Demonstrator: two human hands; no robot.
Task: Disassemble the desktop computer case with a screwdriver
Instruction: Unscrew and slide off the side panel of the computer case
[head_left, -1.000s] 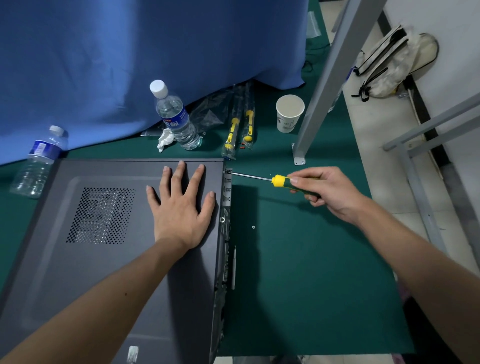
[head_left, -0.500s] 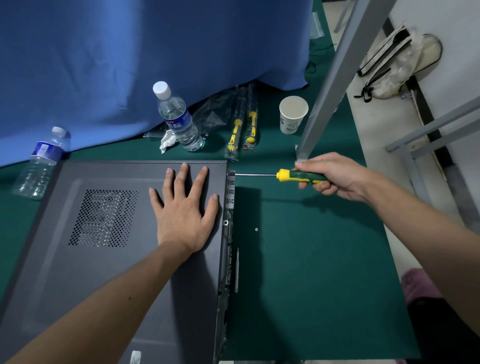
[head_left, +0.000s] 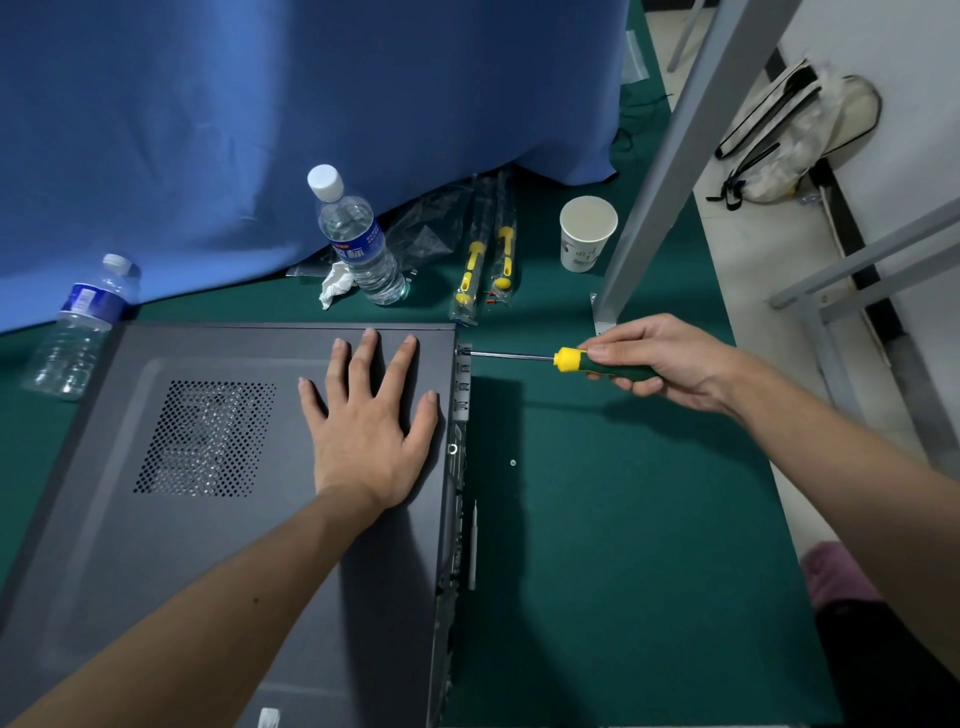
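As gripped, screwdriver tip at case edge.

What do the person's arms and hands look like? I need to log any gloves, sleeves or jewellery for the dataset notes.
Both forearms are bare as far as the view shows: no sleeves. The left hand and right hand wear no gloves, and no rings, watch or wristband show. A small dark spot marks the left forearm.

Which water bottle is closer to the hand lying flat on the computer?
The water bottle with the white cap, standing just beyond the left hand. The other bottle sits far off at the case's left corner.
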